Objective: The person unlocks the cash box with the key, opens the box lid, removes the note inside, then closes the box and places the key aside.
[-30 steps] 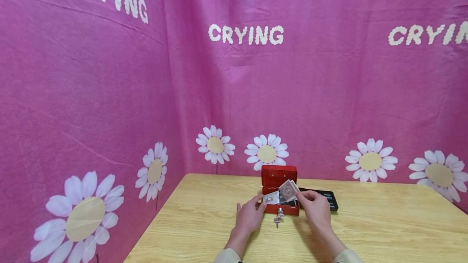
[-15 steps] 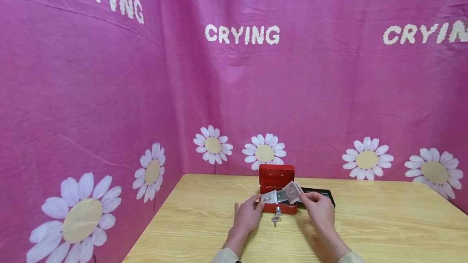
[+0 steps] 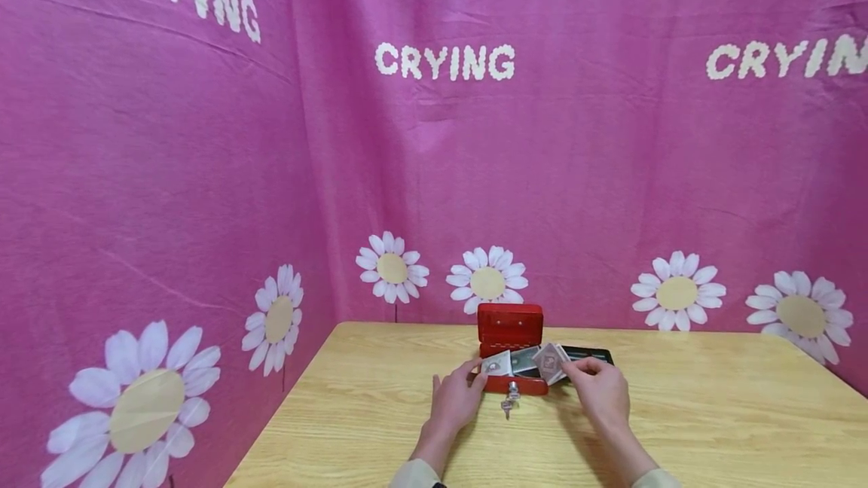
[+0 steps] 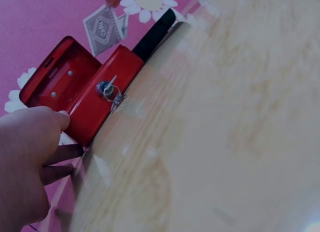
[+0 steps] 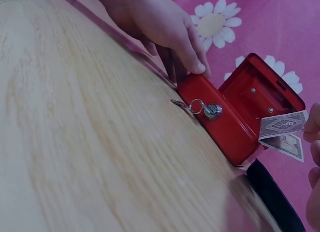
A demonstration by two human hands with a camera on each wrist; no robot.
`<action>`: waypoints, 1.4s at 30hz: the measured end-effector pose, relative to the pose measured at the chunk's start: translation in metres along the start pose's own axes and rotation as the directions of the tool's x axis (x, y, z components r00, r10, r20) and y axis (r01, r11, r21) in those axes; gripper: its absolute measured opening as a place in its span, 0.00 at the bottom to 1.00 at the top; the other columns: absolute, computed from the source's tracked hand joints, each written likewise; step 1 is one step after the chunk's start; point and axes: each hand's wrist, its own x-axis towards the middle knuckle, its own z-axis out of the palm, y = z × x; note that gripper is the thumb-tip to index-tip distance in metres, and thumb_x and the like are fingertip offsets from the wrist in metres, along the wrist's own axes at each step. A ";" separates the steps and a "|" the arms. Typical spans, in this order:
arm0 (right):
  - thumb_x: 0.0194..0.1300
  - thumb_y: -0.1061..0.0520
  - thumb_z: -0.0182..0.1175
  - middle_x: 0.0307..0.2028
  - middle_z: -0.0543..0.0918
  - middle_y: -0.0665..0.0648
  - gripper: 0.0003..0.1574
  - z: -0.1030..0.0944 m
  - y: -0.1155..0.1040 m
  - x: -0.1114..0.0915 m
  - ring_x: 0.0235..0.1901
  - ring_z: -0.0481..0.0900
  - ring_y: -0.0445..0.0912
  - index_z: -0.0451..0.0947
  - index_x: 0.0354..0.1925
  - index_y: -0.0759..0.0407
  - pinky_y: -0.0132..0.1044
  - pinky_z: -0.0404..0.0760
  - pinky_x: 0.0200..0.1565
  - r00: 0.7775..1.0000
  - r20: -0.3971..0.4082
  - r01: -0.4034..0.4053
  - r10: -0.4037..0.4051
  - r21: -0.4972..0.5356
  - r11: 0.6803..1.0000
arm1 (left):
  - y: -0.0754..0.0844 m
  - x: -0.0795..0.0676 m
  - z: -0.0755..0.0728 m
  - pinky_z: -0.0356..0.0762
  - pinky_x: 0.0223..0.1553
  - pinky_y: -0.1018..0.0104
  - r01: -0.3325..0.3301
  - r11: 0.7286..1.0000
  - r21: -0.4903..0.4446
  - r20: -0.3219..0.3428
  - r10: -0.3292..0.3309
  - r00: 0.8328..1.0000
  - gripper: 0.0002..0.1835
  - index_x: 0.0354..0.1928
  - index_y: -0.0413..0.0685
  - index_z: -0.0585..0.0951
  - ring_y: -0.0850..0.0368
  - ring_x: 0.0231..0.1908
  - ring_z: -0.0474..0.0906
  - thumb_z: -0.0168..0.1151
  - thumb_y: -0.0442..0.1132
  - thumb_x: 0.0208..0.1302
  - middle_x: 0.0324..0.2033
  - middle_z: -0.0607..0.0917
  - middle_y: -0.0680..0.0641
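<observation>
A red cash box (image 3: 511,321) stands on the table with its lid raised. Keys on a ring (image 4: 118,99) hang from the lock (image 5: 212,111) in its front. My left hand (image 3: 453,403) holds the box at its left end, thumb on the front corner and fingers along the side. Between thumb and fingers, my right hand (image 3: 602,396) pinches a few banknotes (image 3: 551,362), fanned apart, over the box's right end. Inside the box, a pale banknote (image 3: 497,364) lies at the left and a greenish one (image 3: 524,359) in the middle.
A black coin tray (image 3: 602,357) lies right of the box, partly behind my right hand. The wooden table (image 3: 380,367) ends at a pink curtain (image 3: 576,172) printed with daisies, which stands behind and to the left.
My right hand has moved a little right and down with the banknotes, uncovering more of the greenish banknote. My left hand has stayed at the box; the head view has shifted slightly.
</observation>
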 end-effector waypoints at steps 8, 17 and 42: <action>0.57 0.46 0.69 0.28 0.86 0.53 0.15 -0.004 0.005 0.002 0.26 0.75 0.44 0.87 0.30 0.57 0.35 0.69 0.28 1.000 -0.016 -0.023 0.022 -0.030 0.999 | 0.000 0.001 -0.001 0.42 0.71 0.27 -0.007 1.000 0.003 -0.006 0.007 1.000 0.21 0.64 0.50 0.78 0.43 0.60 0.79 0.57 0.45 0.72 0.51 0.87 0.45; 0.58 0.45 0.68 0.23 0.82 0.51 0.16 -0.007 0.010 0.001 0.24 0.73 0.44 0.83 0.26 0.56 0.36 0.67 0.26 0.999 -0.042 -0.033 0.031 -0.047 0.998 | 0.003 -0.001 -0.001 0.41 0.71 0.27 -0.007 1.000 -0.001 0.000 0.007 1.000 0.21 0.64 0.49 0.78 0.43 0.59 0.80 0.57 0.45 0.72 0.51 0.88 0.45; 0.61 0.43 0.65 0.20 0.82 0.50 0.20 -0.024 0.031 0.006 0.25 0.75 0.44 0.87 0.33 0.58 0.36 0.67 0.25 0.990 0.135 -0.006 0.029 -0.163 0.987 | 0.001 0.000 -0.001 0.43 0.70 0.26 -0.020 1.000 0.007 -0.009 0.020 1.000 0.20 0.62 0.50 0.79 0.43 0.57 0.81 0.58 0.44 0.71 0.46 0.89 0.46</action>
